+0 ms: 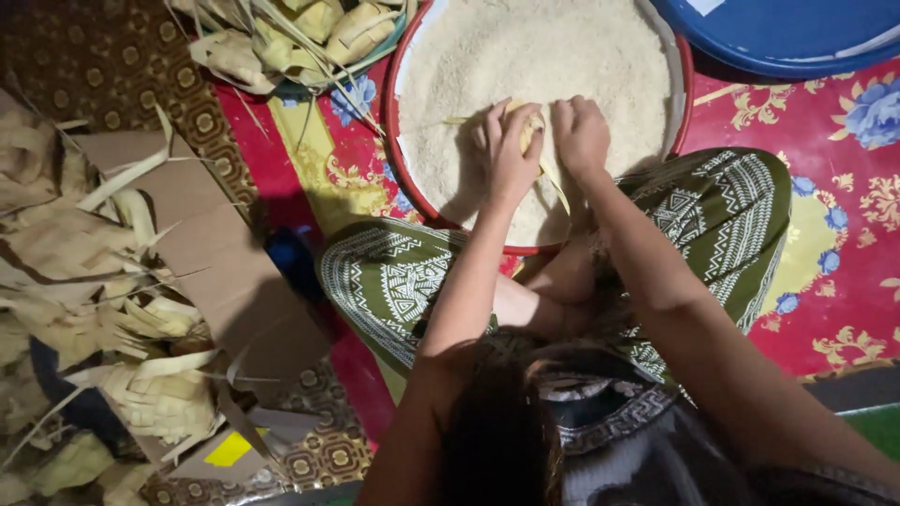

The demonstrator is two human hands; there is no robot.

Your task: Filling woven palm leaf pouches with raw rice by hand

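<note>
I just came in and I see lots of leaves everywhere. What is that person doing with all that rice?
A person sits on a patterned mat with a big red-rimmed basin of uncooked rice in front of their knees. The left hand and the right hand together hold a small woven leaf pouch right over the rice. More woven pouches sit piled in a dish beyond the basin, and loose leaf strips and empty pouches lie to the left on cardboard.
</note>
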